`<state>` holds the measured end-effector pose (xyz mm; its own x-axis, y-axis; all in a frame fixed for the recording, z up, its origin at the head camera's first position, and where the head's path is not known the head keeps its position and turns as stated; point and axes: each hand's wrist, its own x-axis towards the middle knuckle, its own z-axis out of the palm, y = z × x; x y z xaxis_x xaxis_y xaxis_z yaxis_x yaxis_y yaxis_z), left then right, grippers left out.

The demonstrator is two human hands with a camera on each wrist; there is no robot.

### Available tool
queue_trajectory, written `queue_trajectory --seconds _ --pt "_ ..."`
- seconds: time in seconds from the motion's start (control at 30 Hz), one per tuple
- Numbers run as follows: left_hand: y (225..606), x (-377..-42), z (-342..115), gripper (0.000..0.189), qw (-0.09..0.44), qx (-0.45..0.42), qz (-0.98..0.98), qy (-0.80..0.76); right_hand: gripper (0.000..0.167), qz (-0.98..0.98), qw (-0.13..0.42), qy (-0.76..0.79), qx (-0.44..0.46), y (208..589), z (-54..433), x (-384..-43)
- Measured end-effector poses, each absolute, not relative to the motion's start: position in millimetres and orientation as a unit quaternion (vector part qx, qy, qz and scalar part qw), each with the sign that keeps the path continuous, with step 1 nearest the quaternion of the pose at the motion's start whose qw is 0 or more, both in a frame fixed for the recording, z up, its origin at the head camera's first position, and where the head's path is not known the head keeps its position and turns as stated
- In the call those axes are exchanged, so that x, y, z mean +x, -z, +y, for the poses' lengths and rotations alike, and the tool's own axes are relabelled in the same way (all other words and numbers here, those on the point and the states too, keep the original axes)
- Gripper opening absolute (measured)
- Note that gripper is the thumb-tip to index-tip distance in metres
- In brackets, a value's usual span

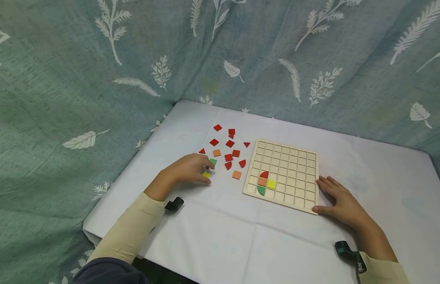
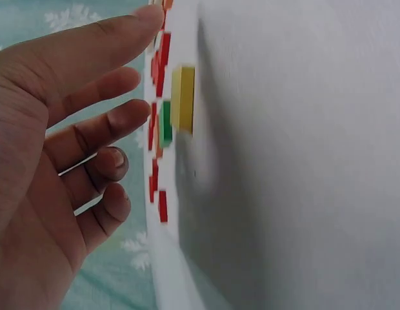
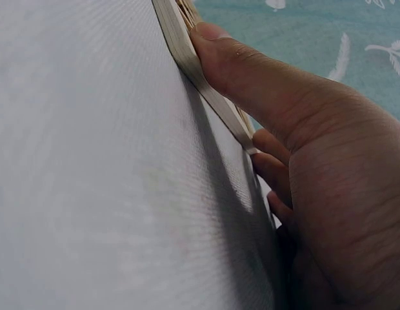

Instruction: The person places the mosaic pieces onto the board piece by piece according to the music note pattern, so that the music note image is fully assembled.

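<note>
My left hand hovers palm down at the near left of the scattered pieces, its fingers loosely bent and thumb apart. Nothing sits between them in the left wrist view. Close by its fingertips lie a yellow piece and a green piece; the hand partly covers a red one in the head view. On the right, my right hand rests against the right edge of a wooden grid board, thumb at the near corner. The board bears a red quarter circle, an orange square, a yellow square and a green quarter circle.
Several red squares, red triangles and red quarter circles lie left of the board, with orange squares among them. All are on a white tablecloth. A leaf-patterned green curtain hangs behind and at the left.
</note>
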<state>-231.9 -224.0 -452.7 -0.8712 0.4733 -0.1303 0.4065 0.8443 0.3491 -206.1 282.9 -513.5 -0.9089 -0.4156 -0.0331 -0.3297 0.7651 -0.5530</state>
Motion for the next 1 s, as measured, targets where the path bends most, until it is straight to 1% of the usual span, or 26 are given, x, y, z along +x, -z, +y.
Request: queue_trajectory --seconds 0.13,0.4,0.53,0.8,1.0 --pt "454.2 -231.5 -231.8 0.04 0.117 0.22 0.955 -0.163 0.107 0.936 0.07 0.279 -0.202 514.1 283.9 -205.2" --pt "461.2 -228.8 -239.5 0.026 0.125 0.253 0.942 -0.183 0.106 0.936 0.063 0.278 -0.205 516.1 284.2 -205.2" --pt "462.5 -230.7 -237.1 0.022 0.111 0.26 0.944 -0.172 0.106 0.937 0.057 0.277 -0.207 516.8 284.3 -205.6" --pt "463.9 -235.8 -222.1 0.023 0.09 0.247 0.956 -0.134 0.106 0.937 0.062 0.273 -0.208 516.6 284.5 -205.6" --pt "463.0 -239.0 -206.3 0.022 0.065 0.273 0.952 -0.121 0.105 0.938 0.061 0.273 -0.204 514.7 283.6 -204.8"
